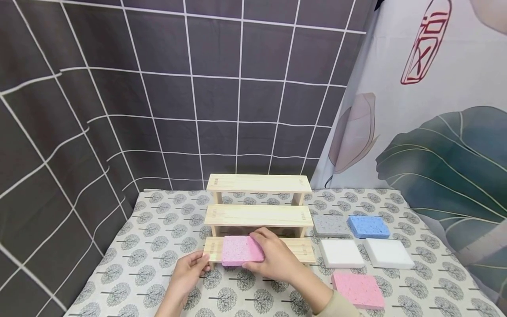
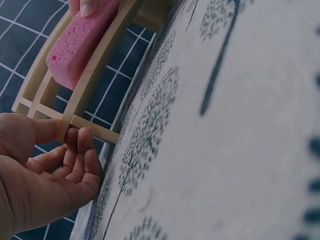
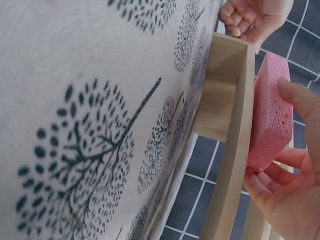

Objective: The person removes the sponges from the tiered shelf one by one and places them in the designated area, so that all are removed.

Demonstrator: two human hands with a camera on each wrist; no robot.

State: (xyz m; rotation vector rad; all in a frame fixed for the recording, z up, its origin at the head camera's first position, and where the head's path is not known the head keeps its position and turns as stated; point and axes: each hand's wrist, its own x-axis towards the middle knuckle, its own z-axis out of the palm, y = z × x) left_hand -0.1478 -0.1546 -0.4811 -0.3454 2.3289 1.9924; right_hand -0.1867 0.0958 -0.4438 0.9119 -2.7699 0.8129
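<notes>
A three-tier wooden shelf [image 1: 259,214] stands on the cloth-covered table. On its lowest step lies a pink sponge [image 1: 239,252], left of the middle. My right hand [image 1: 277,255] grips that sponge from its right side, thumb at the front and fingers behind. In the right wrist view, the sponge [image 3: 272,110] rests against the step's board [image 3: 235,150]. My left hand [image 1: 188,275] pinches the left end of the lowest step between thumb and fingers. The left wrist view shows its thumb [image 2: 47,130] on top of the board and the fingers curled beneath.
Right of the shelf lie a grey sponge [image 1: 330,226], a blue sponge [image 1: 369,226], two white sponges [image 1: 342,254] and another pink sponge [image 1: 358,290]. A dark gridded curtain [image 1: 214,97] hangs behind and at the left. A patterned pale curtain [image 1: 443,132] hangs at the right.
</notes>
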